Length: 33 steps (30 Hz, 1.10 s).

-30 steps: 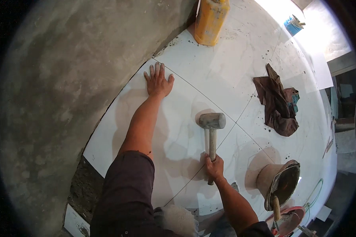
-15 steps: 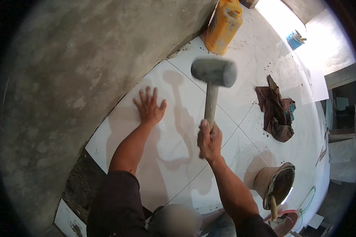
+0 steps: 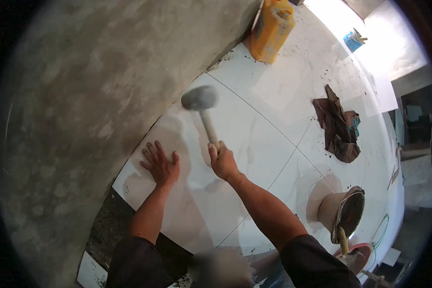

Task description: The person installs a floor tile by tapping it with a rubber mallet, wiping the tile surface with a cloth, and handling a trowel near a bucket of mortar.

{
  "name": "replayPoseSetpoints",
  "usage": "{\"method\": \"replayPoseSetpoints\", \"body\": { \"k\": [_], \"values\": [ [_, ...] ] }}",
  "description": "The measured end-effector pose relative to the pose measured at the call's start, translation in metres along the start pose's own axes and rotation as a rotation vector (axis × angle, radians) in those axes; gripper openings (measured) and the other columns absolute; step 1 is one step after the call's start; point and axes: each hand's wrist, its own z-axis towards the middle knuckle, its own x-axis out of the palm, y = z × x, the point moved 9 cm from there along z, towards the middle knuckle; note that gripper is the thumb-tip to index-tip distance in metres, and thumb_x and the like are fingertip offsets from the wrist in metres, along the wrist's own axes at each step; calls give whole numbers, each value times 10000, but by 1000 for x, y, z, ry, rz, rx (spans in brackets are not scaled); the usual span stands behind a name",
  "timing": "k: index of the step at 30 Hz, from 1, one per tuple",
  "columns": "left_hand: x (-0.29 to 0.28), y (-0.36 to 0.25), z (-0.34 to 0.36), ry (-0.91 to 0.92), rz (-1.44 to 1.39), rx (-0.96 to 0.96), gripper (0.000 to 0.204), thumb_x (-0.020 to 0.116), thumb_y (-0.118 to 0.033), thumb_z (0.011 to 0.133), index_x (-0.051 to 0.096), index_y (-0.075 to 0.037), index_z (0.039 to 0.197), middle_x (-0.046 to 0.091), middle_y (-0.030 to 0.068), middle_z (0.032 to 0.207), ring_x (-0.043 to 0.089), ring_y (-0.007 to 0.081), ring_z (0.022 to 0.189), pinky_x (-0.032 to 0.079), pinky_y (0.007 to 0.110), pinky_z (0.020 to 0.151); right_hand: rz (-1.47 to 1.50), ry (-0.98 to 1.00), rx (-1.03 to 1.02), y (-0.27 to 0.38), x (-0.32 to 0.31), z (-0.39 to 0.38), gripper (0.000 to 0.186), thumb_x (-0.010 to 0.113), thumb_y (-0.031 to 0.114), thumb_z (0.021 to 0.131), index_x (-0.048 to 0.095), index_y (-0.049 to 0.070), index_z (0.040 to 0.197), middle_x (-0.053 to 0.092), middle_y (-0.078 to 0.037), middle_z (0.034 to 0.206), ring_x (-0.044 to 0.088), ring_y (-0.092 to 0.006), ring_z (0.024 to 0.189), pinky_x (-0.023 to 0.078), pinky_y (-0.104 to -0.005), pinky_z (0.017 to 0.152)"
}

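Observation:
My right hand grips the wooden handle of a rubber mallet. The mallet's dark grey head, a little blurred, is over the far part of a large white floor tile, close to the wall. Whether the head touches the tile I cannot tell. My left hand lies flat with fingers spread on the same tile, nearer to me and beside the wall's foot. Thin dark joints part this tile from its neighbours.
A bare cement wall rises on the left. Dark mortar bed shows at the tile's near left edge. A yellow jerrycan stands at the far end. To the right are a crumpled brown cloth, a tilted bucket and a blue can.
The mallet has swung down and left, from above the tile's joint toward the wall. My left hand has shifted nearer to me and slightly left, still spread on the tile.

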Motion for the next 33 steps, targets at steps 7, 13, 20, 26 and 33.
{"method": "replayPoseSetpoints", "body": {
  "k": [7, 13, 20, 26, 33],
  "values": [
    [0, 1, -5, -29, 56, 9, 752, 321, -533, 963, 123, -64, 1517, 51, 202, 1576, 45, 427, 1442, 64, 670, 1092, 128, -181, 32, 9, -10, -15, 387, 449, 357, 1000, 471, -13, 890, 578, -240, 700, 549, -456, 633, 432, -481, 588],
    [-1, 12, -7, -68, 58, -21, 763, 351, -527, 940, 177, -40, 1501, 100, 207, 1569, 89, 432, 1435, 86, 677, 1088, 95, -143, -3, 46, -22, -15, 401, 469, 380, 986, 469, -18, 935, 589, -280, 696, 581, -493, 681, 451, -518, 572],
    [-1, 9, 0, -98, 56, 4, 762, 369, -512, 938, 174, -39, 1503, 99, 208, 1570, 87, 432, 1436, 91, 677, 1087, 80, -91, 79, 15, -18, -32, 366, 494, 336, 981, 481, -23, 907, 586, -258, 676, 575, -472, 647, 442, -496, 563],
    [18, -61, -48, -6, 53, 138, 752, 385, -463, 952, 129, -28, 1509, 32, 196, 1582, 39, 421, 1446, 64, 674, 1094, -50, -118, 140, -32, -35, -49, 326, 503, 294, 982, 478, -18, 891, 571, -229, 648, 573, -415, 606, 430, -444, 541],
    [32, -147, -125, 132, -16, 364, 772, 410, -415, 951, 113, 62, 1480, 56, 231, 1566, 36, 430, 1439, 31, 643, 1115, -63, -226, 159, -60, -85, -88, 421, 479, 384, 980, 508, -33, 934, 612, -307, 781, 593, -510, 762, 476, -532, 654]
  ]
}}
